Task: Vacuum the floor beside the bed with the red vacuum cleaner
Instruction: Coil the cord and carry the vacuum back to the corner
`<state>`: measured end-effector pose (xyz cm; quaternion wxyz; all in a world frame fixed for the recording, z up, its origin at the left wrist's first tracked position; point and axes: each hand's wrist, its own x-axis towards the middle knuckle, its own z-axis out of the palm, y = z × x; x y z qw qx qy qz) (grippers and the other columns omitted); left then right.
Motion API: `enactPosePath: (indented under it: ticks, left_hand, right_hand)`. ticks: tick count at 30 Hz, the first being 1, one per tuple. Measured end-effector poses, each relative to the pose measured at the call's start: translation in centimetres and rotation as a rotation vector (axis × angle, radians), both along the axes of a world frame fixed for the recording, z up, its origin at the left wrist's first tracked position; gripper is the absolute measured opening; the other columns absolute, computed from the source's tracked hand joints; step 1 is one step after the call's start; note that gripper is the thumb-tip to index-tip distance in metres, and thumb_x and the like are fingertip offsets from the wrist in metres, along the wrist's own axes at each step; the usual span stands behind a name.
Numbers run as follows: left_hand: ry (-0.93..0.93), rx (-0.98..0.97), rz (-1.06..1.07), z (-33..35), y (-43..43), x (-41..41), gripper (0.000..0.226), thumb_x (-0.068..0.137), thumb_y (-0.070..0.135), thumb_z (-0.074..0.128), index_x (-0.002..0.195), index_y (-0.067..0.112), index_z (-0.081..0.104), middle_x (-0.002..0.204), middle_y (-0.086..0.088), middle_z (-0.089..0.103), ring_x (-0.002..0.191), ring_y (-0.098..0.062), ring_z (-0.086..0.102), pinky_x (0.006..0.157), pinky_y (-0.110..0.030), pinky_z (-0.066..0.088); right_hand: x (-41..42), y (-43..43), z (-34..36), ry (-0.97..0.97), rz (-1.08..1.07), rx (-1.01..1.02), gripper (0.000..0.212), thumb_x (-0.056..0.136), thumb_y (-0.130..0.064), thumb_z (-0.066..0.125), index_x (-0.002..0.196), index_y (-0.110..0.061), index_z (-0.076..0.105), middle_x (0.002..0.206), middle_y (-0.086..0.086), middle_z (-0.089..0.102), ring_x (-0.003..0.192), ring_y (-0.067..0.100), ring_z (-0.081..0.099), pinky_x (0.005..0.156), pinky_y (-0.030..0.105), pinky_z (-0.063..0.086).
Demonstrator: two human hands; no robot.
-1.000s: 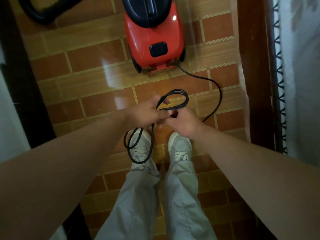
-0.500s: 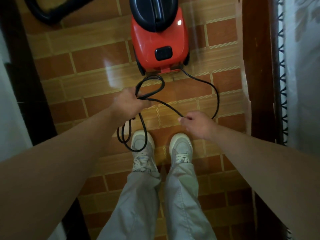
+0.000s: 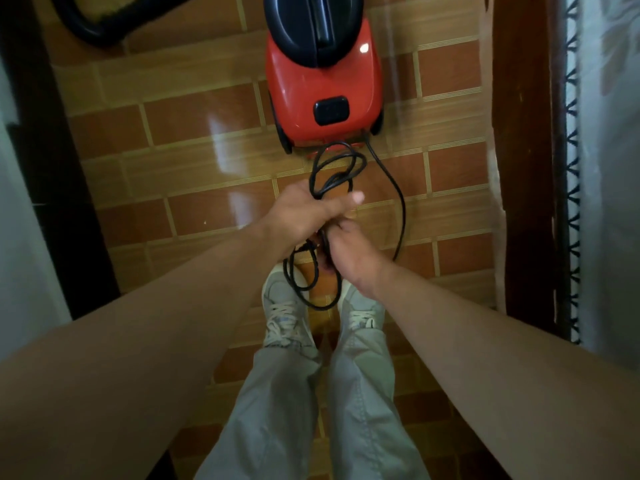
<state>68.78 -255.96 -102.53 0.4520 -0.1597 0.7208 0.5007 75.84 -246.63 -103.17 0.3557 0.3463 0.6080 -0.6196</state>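
Observation:
The red vacuum cleaner (image 3: 322, 81), with a black top and handle, stands on the tiled floor straight ahead of my feet. Its black power cord (image 3: 398, 202) leaves the rear of the body, curves right and comes back to my hands. My left hand (image 3: 308, 213) grips several coiled loops of the cord; loops stick out above the fist and hang below it over my shoes. My right hand (image 3: 349, 254) sits just under the left hand, fingers closed on the cord strand.
The black vacuum hose (image 3: 93, 26) curves across the top left floor. A dark wooden bed frame (image 3: 526, 168) with a white patterned bedcover (image 3: 609, 168) runs along the right. A dark skirting and pale wall (image 3: 20, 202) border the left. My shoes (image 3: 284, 306) stand on the brown tiles.
My right hand, apart from the left half a second ago, has moved back to it with the cord. The left hand's coil has gained a loop.

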Motion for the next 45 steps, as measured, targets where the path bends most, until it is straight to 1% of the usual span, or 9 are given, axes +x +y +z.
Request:
enactPosePath:
  ticks: [5,13,16,19,23,29,33,36,45]
  left_hand:
    - [0.067,-0.098,-0.125,-1.1,-0.1,-0.7,0.015,0.087,0.01,0.075,0.086,0.011,0.06,0.07,-0.004,0.066,0.061,-0.013,0.061,0.064,-0.03,0.054]
    - [-0.097,-0.028,0.053,-1.8,-4.0,-1.5,0.024,0.099,0.02,0.065,0.114,0.012,0.048,0.08,-0.005,0.05,0.058,-0.016,0.05,0.06,-0.036,0.053]
    - [-0.094,-0.073,0.04,-2.0,-5.6,-2.5,0.039,0.093,0.023,0.073,0.124,0.015,0.05,0.086,-0.005,0.051,0.064,-0.016,0.051,0.062,-0.034,0.051]
    - [-0.059,-0.127,0.047,-2.4,-6.1,-2.8,0.047,0.086,0.024,0.081,0.124,0.017,0.053,0.087,-0.004,0.056,0.069,-0.018,0.056,0.068,-0.037,0.055]
    - [0.035,-0.118,0.101,-2.5,-4.7,-2.4,0.045,0.085,0.025,0.082,0.121,0.014,0.057,0.086,-0.003,0.058,0.071,-0.019,0.059,0.065,-0.034,0.056]
    - [0.083,-0.178,0.126,-2.0,-0.5,-1.4,0.016,0.091,0.026,0.075,0.088,0.016,0.063,0.073,0.003,0.054,0.067,-0.015,0.052,0.066,-0.031,0.046]
    - [-0.054,-0.095,0.238,-1.6,0.8,-1.4,0.024,0.09,0.032,0.075,0.086,0.016,0.058,0.069,0.0,0.049,0.059,-0.018,0.047,0.064,-0.034,0.043]
    - [-0.136,0.015,0.216,-1.5,1.1,-1.2,0.026,0.091,0.03,0.075,0.081,0.021,0.053,0.065,0.003,0.042,0.053,-0.014,0.04,0.056,-0.031,0.038]
    - [-0.095,0.019,0.277,-2.9,0.1,-2.4,0.025,0.091,0.029,0.075,0.098,0.014,0.056,0.066,0.004,0.041,0.061,-0.015,0.042,0.065,-0.034,0.04]
  right_hand:
    - [0.3,0.3,0.3,0.038,0.217,0.026,0.03,0.081,-0.035,0.045,0.082,-0.012,0.064,0.084,0.016,0.064,0.088,0.042,0.059,0.082,0.06,0.049]
    - [2.5,5.1,-1.5,0.042,0.856,0.251,0.025,0.095,-0.032,0.06,0.072,-0.027,0.054,0.076,-0.003,0.057,0.072,0.014,0.055,0.057,0.025,0.039]
    - [4.1,7.6,-3.5,-0.031,1.114,0.44,0.022,0.098,-0.04,0.052,0.093,-0.022,0.065,0.093,0.001,0.065,0.092,0.022,0.063,0.077,0.032,0.051]
    - [4.7,7.7,-3.7,-0.082,1.018,0.387,0.027,0.102,-0.037,0.046,0.102,-0.019,0.067,0.093,0.002,0.065,0.09,0.02,0.063,0.077,0.033,0.052]
    - [4.7,5.4,-2.4,-0.049,0.809,0.235,0.037,0.104,-0.033,0.048,0.071,-0.018,0.054,0.068,-0.001,0.053,0.059,0.011,0.049,0.051,0.022,0.035]
    - [3.3,3.9,-2.0,0.188,1.018,0.308,0.041,0.096,-0.043,0.049,0.058,-0.029,0.049,0.067,0.003,0.057,0.075,0.026,0.058,0.076,0.033,0.045]
    - [1.0,6.7,-2.4,0.088,1.12,0.415,0.021,0.089,-0.042,0.062,0.101,-0.026,0.069,0.107,0.005,0.058,0.115,0.03,0.052,0.09,0.034,0.044]
    - [-0.6,8.7,-2.2,-0.056,1.049,0.372,0.057,0.084,-0.027,0.073,0.137,-0.022,0.054,0.138,0.006,0.043,0.125,0.025,0.042,0.102,0.035,0.043]
    - [-4.7,11.5,-2.0,-0.071,0.897,0.464,0.068,0.082,-0.019,0.076,0.142,-0.024,0.044,0.159,0.009,0.024,0.142,0.027,0.032,0.109,0.034,0.035]
